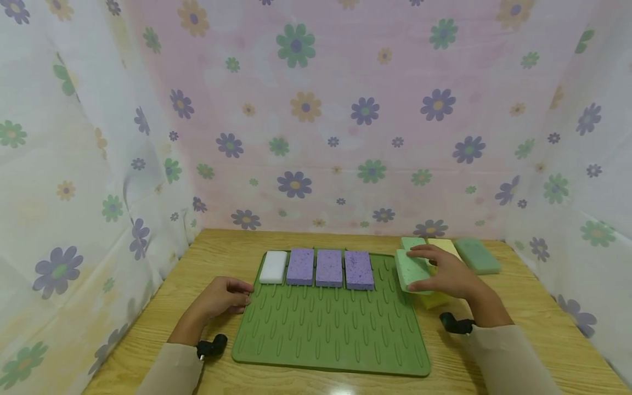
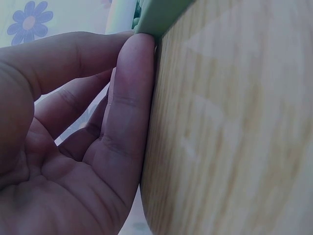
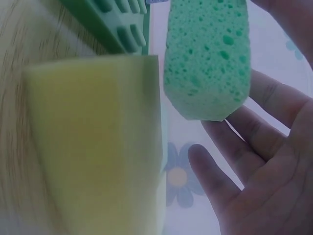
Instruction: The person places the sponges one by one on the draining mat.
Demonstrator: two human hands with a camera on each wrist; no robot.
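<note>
My right hand grips a pale green sponge between thumb and fingers, over the mat's right edge. In the right wrist view the sponge shows its porous side, and a yellow sponge lies close by. At the left edge of the green ridged mat, my left hand pinches the rim with thumb and finger. The left wrist view shows those fingertips meeting at the mat's edge. Along the mat's back side lie a white sponge and three purple sponges in a row.
Right of the mat, other sponges lie partly behind my right hand: a pale green one, a yellow one and a darker green one. The wooden table ends at a flowered curtain behind and on both sides.
</note>
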